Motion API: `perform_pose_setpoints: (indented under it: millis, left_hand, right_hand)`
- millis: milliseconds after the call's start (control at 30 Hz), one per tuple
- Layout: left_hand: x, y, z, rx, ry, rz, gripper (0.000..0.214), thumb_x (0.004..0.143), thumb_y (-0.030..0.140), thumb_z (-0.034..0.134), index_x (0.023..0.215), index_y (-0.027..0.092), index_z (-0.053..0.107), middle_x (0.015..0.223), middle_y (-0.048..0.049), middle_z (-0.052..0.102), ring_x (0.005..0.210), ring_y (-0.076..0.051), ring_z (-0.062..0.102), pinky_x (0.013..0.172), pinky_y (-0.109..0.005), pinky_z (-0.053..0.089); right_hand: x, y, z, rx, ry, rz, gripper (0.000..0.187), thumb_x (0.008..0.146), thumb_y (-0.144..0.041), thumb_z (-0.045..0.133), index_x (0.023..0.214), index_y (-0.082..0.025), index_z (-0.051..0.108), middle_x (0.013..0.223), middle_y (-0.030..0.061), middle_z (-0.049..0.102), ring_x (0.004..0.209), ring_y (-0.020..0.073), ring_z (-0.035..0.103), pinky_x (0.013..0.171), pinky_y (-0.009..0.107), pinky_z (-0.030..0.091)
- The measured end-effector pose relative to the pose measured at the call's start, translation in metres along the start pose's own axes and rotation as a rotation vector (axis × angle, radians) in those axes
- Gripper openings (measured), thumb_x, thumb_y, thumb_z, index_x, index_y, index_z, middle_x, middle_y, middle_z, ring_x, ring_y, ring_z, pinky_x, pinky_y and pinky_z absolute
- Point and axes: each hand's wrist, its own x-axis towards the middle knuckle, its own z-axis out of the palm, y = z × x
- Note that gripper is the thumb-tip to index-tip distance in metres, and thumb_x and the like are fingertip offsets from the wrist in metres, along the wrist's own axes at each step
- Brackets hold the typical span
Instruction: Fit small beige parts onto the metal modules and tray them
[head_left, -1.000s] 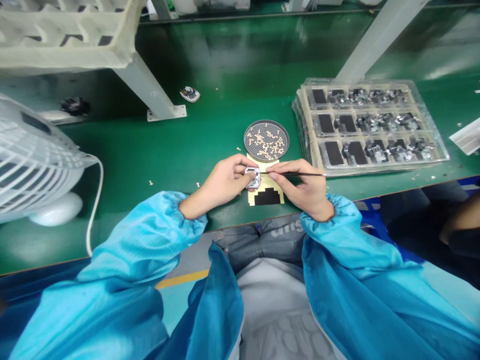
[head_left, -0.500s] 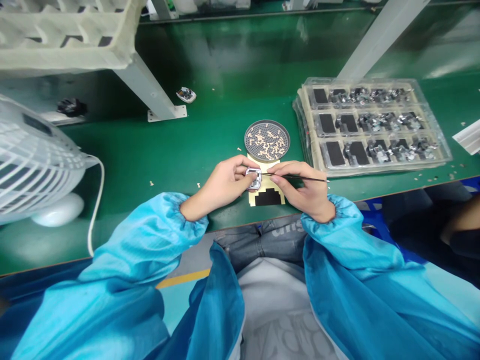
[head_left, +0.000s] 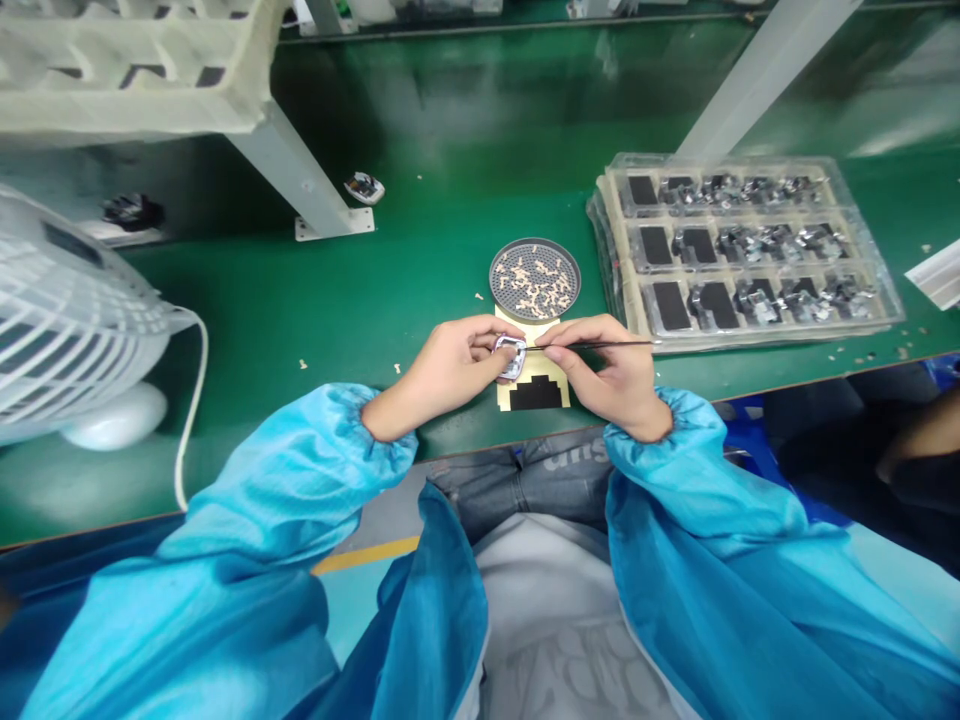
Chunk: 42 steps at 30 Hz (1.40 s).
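My left hand point(head_left: 450, 365) pinches a small silvery metal frame part point(head_left: 510, 354) just above a yellow card with black patches point(head_left: 531, 391) at the bench's near edge. My right hand point(head_left: 611, 375) is closed on thin black tweezers point(head_left: 600, 345), whose tip touches the frame part's right side. Directly behind the hands lies a round grey perforated dish point(head_left: 534, 279) scattered with several small pale pieces.
A clear plastic tray point(head_left: 750, 250) with three rows of black pads and metal parts sits to the right. A white fan point(head_left: 67, 310) with its cord stands at the left. White rack legs point(head_left: 300, 180) rise behind. One loose metal part point(head_left: 364, 187) lies on the green bench.
The hands have shifted very slightly up over the card; the tweezers lie a little more level. The grips are unchanged.
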Motion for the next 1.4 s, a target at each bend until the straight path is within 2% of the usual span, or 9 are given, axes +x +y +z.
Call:
perform_pose_setpoints:
  millis: [300, 767, 933, 1067, 1233, 1400]
  left_hand:
    - [0.000, -0.001, 0.001, -0.031, 0.004, -0.009, 0.027, 0.086, 0.026, 0.076, 0.108, 0.011, 0.074, 0.094, -0.0106, 0.079, 0.077, -0.020, 0.077, 0.065, -0.024, 0.061]
    - [0.000, -0.002, 0.000, -0.021, 0.005, -0.001, 0.029, 0.086, 0.028, 0.076, 0.109, 0.010, 0.073, 0.096, -0.0113, 0.079, 0.077, -0.019, 0.077, 0.064, -0.024, 0.059]
    - [0.000, 0.000, 0.000, -0.031, -0.002, -0.010, 0.029, 0.086, 0.028, 0.076, 0.109, 0.010, 0.073, 0.096, -0.0104, 0.079, 0.077, -0.018, 0.076, 0.068, -0.025, 0.060]
    - [0.000, 0.005, -0.003, -0.051, -0.018, -0.018, 0.028, 0.086, 0.027, 0.077, 0.107, 0.010, 0.075, 0.092, -0.0096, 0.078, 0.079, -0.018, 0.075, 0.071, -0.025, 0.060]
    - [0.000, 0.014, -0.011, -0.019, -0.061, -0.023, 0.030, 0.089, 0.027, 0.074, 0.114, 0.010, 0.077, 0.081, -0.0071, 0.075, 0.059, -0.011, 0.063, 0.055, -0.020, 0.050]
    - [0.000, 0.016, -0.016, -0.027, -0.097, -0.045, 0.042, 0.093, 0.039, 0.071, 0.126, 0.012, 0.076, 0.077, -0.0056, 0.072, 0.049, -0.007, 0.050, 0.046, -0.019, 0.039]
  right_hand:
    - [-0.003, 0.000, -0.001, 0.036, 0.066, -0.025, 0.014, 0.092, -0.020, 0.076, 0.103, -0.025, 0.069, 0.098, 0.0044, 0.078, 0.096, 0.0234, 0.077, 0.088, 0.041, 0.064]
    - [-0.002, 0.000, 0.001, -0.016, 0.030, -0.056, 0.016, 0.091, -0.015, 0.076, 0.104, -0.024, 0.070, 0.101, 0.0055, 0.079, 0.097, 0.0225, 0.078, 0.088, 0.040, 0.064]
    - [-0.002, -0.003, 0.003, -0.020, 0.014, -0.088, 0.018, 0.090, -0.014, 0.076, 0.104, -0.024, 0.070, 0.101, 0.0053, 0.079, 0.096, 0.0223, 0.077, 0.087, 0.040, 0.064]
    - [-0.003, -0.005, 0.003, 0.032, 0.035, -0.058, 0.022, 0.089, -0.013, 0.077, 0.106, -0.024, 0.070, 0.101, 0.0059, 0.078, 0.096, 0.0227, 0.077, 0.086, 0.040, 0.065]
    - [-0.001, -0.004, 0.003, 0.130, 0.065, -0.077, 0.026, 0.087, -0.011, 0.079, 0.108, -0.024, 0.071, 0.103, 0.0061, 0.079, 0.098, 0.0242, 0.078, 0.086, 0.041, 0.065]
    - [-0.001, -0.003, 0.002, 0.138, 0.069, -0.092, 0.028, 0.086, -0.012, 0.081, 0.110, -0.024, 0.071, 0.104, 0.0059, 0.080, 0.098, 0.0242, 0.078, 0.087, 0.042, 0.066]
